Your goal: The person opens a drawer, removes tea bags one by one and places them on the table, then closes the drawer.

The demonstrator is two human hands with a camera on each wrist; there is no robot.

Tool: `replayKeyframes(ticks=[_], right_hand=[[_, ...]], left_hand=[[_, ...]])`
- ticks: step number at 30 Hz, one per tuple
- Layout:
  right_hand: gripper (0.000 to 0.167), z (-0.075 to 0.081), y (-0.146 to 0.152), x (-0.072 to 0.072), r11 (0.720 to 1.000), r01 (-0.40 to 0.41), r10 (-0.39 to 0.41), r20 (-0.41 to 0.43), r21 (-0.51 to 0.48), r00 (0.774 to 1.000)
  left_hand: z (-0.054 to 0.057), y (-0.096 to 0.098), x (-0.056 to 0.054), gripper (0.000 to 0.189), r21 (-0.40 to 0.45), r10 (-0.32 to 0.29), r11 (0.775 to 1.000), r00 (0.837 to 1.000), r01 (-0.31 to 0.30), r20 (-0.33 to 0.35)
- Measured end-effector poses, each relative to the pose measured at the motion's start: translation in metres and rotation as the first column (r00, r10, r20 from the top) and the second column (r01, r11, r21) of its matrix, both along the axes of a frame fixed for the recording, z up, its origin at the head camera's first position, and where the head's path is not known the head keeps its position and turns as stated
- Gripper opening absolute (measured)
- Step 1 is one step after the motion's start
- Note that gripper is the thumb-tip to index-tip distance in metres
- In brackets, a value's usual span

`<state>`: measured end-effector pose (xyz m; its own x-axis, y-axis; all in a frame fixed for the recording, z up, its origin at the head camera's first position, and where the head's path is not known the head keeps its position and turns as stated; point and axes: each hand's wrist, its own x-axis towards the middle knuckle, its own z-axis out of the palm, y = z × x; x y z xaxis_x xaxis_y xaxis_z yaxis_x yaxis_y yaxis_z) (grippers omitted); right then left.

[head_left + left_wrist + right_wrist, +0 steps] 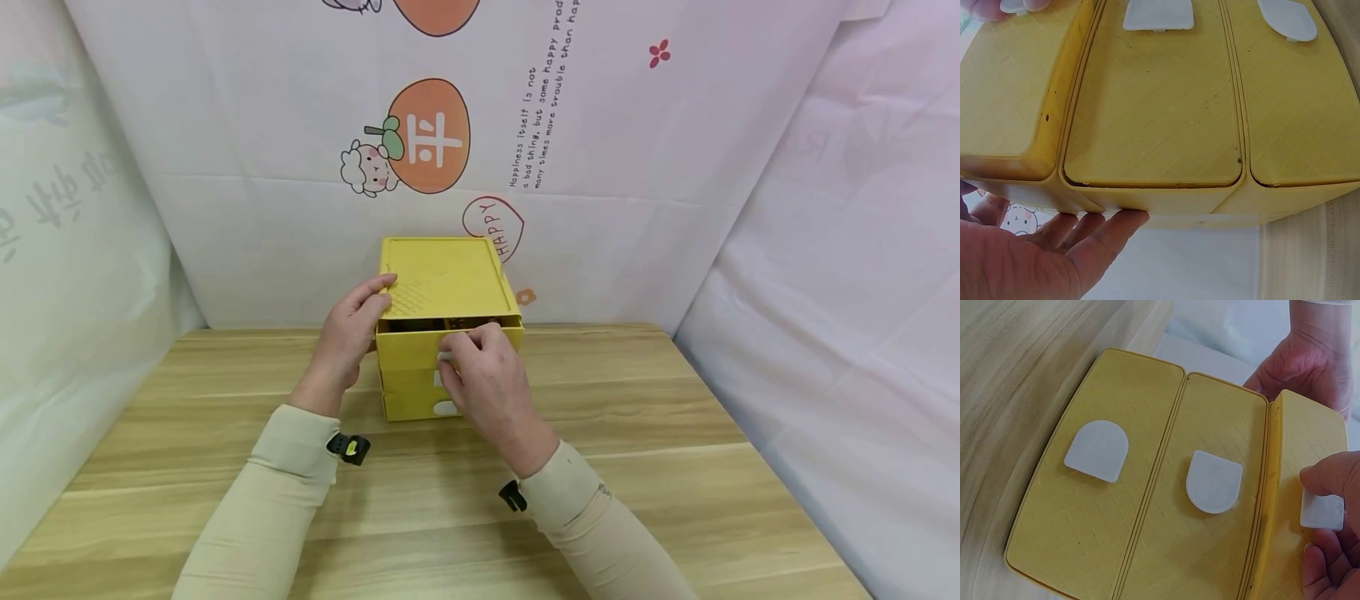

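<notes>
Cross-hatched plastic is seen on the drawer unit (450, 279), smooth plastic on its handles (1213, 481), wood grain on the tabletop (615, 408).

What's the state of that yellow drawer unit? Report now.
Right grip pinching white knob of top drawer. Left grip against yellow drawer unit, left side. Top drawer slightly out. Nothing else seen in its path.

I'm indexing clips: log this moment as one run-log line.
left hand: touches side of yellow drawer unit | top drawer: partly open | right hand: pinches its white handle | middle drawer, bottom drawer: shut
</notes>
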<state>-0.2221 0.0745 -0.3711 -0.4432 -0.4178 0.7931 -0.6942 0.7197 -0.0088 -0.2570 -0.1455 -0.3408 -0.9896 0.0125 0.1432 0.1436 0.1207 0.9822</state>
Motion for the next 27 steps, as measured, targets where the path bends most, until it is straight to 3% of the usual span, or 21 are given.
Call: replayKeyframes(ticks=[27], right_hand=[[0.006,0.001,0.002,0.012,1.0,-0.016,0.016,-0.004,-0.005,1.0]], left_hand=[[0.001,0.0,0.003,0.048,-0.027,0.004,1.0,1.0,-0.005,-0.028]])
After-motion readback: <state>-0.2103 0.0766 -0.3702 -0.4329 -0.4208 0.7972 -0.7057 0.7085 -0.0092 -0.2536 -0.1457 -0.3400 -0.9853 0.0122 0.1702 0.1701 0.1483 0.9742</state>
